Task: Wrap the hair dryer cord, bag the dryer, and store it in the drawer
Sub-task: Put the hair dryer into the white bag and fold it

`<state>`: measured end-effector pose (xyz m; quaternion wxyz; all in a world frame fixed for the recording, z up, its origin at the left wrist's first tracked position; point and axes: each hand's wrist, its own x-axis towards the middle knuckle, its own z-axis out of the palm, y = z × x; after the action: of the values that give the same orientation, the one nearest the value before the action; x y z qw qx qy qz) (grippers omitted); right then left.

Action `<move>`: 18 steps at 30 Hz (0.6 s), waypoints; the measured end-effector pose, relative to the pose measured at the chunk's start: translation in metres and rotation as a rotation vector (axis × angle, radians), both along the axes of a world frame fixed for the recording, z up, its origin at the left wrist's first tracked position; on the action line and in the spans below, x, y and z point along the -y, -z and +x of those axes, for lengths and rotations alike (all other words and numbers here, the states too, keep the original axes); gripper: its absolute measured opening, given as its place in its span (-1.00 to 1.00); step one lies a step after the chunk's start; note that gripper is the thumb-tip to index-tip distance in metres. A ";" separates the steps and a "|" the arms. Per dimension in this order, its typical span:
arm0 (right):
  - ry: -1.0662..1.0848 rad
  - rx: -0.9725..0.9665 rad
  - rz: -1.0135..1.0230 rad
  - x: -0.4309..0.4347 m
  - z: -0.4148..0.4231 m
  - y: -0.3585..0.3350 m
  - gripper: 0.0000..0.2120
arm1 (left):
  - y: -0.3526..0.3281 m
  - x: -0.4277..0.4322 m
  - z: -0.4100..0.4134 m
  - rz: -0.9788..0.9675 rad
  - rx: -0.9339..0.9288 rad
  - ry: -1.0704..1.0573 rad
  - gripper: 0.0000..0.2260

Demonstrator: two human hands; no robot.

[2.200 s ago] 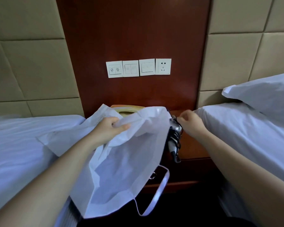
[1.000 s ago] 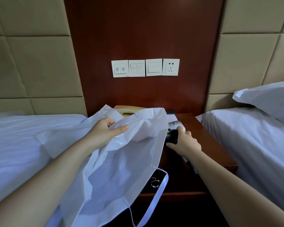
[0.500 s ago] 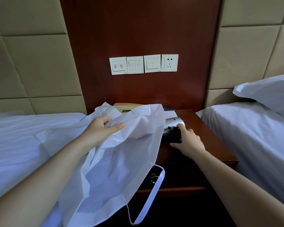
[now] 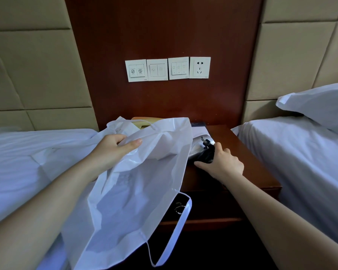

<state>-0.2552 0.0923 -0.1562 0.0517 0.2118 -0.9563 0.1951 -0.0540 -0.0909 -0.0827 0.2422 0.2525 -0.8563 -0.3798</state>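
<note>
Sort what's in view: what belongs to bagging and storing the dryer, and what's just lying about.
Job: dryer, plug, bag, drawer ring, left hand, right hand.
Lying about: phone, switches, socket, pillow, beds.

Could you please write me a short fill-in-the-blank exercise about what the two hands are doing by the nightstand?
1. The left hand holds up a white ____.
2. The right hand grips the hair dryer on the ____.
3. The plug points ____.
4. The socket is the ____ wall plate.

Missing words: bag; nightstand; up; rightmost
</note>
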 end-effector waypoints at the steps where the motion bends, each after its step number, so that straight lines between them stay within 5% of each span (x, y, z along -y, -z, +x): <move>1: 0.010 0.001 -0.008 0.003 0.001 0.000 -0.29 | 0.000 0.000 0.000 0.004 -0.001 0.000 -0.58; 9: -0.034 -0.114 0.121 0.013 0.010 0.000 -0.48 | 0.002 -0.003 0.000 -0.019 0.005 -0.017 -0.56; 18: -0.066 -0.138 0.163 0.014 0.009 -0.003 -0.43 | -0.005 -0.004 0.004 -0.026 -0.016 -0.056 -0.57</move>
<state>-0.2465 0.0783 -0.1531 0.0933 0.2598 -0.9556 0.1030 -0.0504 -0.0872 -0.0775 0.2630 0.2701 -0.8517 -0.3639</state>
